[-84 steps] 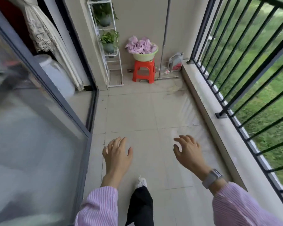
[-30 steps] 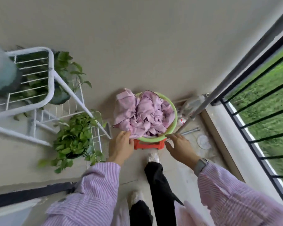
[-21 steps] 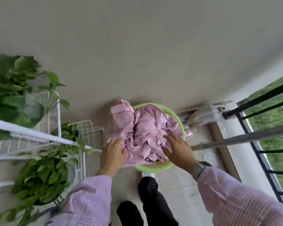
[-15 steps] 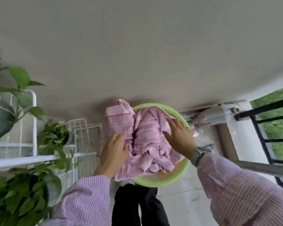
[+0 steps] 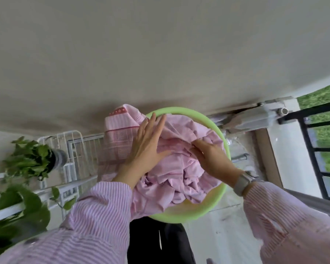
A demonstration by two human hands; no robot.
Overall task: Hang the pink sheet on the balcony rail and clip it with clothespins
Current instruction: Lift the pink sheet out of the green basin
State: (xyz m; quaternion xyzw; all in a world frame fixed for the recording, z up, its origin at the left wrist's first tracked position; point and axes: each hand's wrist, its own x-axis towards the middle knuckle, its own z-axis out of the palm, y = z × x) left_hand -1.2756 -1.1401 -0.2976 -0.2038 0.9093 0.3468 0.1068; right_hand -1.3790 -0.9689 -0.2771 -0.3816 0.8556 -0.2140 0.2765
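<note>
The pink sheet (image 5: 176,174) lies crumpled in a light green basin (image 5: 191,212), with one patterned corner spilling over the basin's left rim. My left hand (image 5: 148,147) lies flat on top of the sheet with straight fingers pointing toward the far rim. My right hand (image 5: 211,159) presses into the cloth at the right side of the pile, its fingertips sunk into the folds. The black balcony rail (image 5: 316,149) stands at the right edge. No clothespins are in view.
A white wire plant rack (image 5: 72,149) with leafy potted plants (image 5: 30,161) stands to the left of the basin. A beige wall fills the top of the view. A white jug (image 5: 255,119) lies in the corner beside the concrete ledge.
I walked along the balcony to the basin and bent over it. My left hand slid from the basin's left edge onto the top of the sheet, and my right hand pushed into the cloth.
</note>
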